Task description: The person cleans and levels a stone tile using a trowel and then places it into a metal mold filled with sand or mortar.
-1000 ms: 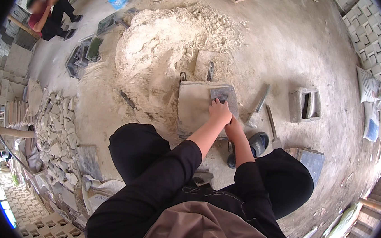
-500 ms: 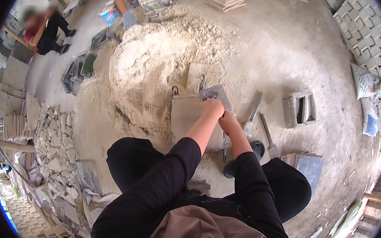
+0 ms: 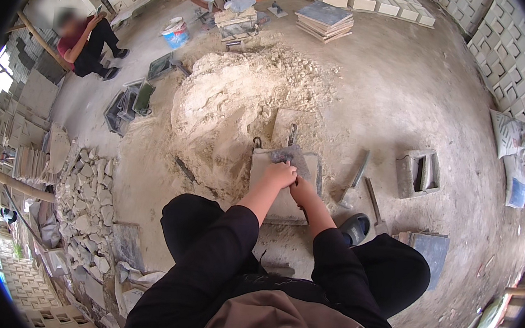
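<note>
Head view: two hands, left hand (image 3: 280, 174) and right hand (image 3: 301, 187), on one square mould (image 3: 284, 203).

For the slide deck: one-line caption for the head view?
Both hands, left hand and right hand, press a grey trowel onto a square mould.

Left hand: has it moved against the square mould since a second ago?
No. The left hand stays at the far edge of the square mould; only the camera shifted.
</note>
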`<state>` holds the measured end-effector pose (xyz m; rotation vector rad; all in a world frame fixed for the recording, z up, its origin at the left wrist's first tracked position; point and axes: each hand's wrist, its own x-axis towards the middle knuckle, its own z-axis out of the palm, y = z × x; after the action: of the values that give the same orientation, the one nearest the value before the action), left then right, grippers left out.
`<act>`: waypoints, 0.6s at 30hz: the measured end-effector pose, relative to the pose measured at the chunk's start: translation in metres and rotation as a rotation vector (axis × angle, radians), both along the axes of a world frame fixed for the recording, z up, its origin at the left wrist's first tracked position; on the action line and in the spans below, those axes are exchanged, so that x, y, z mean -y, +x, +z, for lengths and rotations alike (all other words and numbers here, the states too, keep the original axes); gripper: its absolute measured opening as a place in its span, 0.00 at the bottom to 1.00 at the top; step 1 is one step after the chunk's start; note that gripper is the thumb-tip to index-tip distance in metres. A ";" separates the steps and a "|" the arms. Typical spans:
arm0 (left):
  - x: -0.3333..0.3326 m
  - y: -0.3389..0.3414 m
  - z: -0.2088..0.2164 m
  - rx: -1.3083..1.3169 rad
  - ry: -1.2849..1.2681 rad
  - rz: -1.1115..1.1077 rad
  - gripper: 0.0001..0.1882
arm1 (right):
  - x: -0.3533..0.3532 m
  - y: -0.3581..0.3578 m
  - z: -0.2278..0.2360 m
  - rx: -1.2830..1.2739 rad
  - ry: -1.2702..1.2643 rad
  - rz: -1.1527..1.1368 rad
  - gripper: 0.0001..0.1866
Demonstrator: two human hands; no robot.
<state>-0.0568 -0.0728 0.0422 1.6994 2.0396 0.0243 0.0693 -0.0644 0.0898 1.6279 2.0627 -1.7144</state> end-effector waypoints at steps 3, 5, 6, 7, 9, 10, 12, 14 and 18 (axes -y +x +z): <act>0.014 0.016 0.002 0.019 -0.062 -0.015 0.19 | 0.011 0.018 -0.037 0.014 0.127 0.087 0.17; 0.021 0.043 0.013 0.048 -0.108 -0.057 0.19 | 0.020 0.050 -0.072 -0.012 0.342 0.107 0.18; 0.028 0.056 0.016 0.060 -0.139 -0.075 0.19 | 0.030 0.064 -0.081 -0.028 0.442 0.123 0.19; 0.037 0.063 0.016 0.069 -0.155 -0.094 0.19 | 0.043 0.071 -0.078 0.003 0.361 0.095 0.20; 0.054 0.072 0.014 0.071 -0.183 -0.141 0.20 | 0.071 0.082 -0.057 0.055 0.205 0.029 0.21; 0.061 0.078 0.014 0.080 -0.181 -0.152 0.20 | 0.082 0.086 -0.044 0.060 0.194 0.003 0.20; 0.075 0.078 0.010 0.089 -0.191 -0.150 0.20 | 0.101 0.085 -0.017 0.057 0.161 -0.028 0.19; 0.077 0.091 0.018 0.137 -0.112 -0.167 0.20 | 0.108 0.095 -0.003 0.057 0.159 -0.120 0.19; 0.072 0.093 0.008 0.107 -0.005 -0.166 0.20 | 0.103 0.102 -0.021 0.062 0.263 -0.159 0.18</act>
<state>0.0366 -0.1447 0.0500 1.8188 1.8155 0.0546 0.1711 -0.1670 0.0689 1.9391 2.2649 -1.4596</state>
